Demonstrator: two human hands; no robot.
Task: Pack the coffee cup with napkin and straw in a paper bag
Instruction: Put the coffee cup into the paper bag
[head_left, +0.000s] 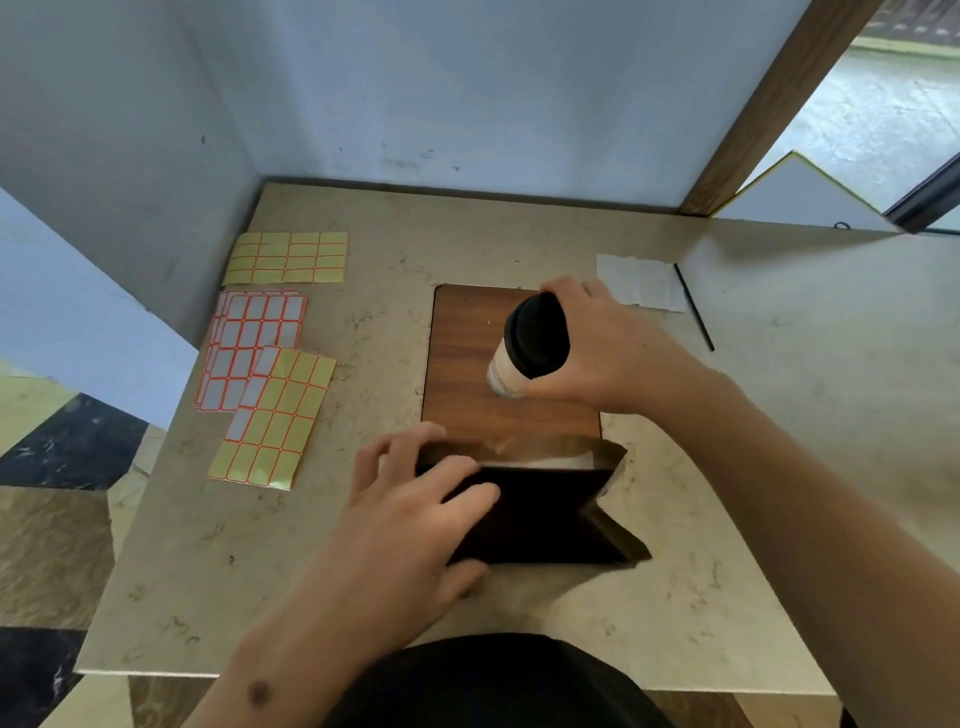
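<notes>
A paper coffee cup (506, 371) with a black lid (537, 335) is held tilted above a wooden board (462, 353), gripped from the right by my right hand (608, 348). An open brown paper bag (540, 509) stands just in front of the board, its dark mouth facing up. My left hand (415, 509) grips the bag's left rim, fingers over the edge. A white napkin (641, 283) lies flat at the back right, with a thin black straw (694, 307) beside its right edge.
Several sheets of yellow and white sticker labels (265, 358) lie on the left part of the beige stone table (779, 415). White walls close off the back and left. A wooden post (769, 109) rises at the back right.
</notes>
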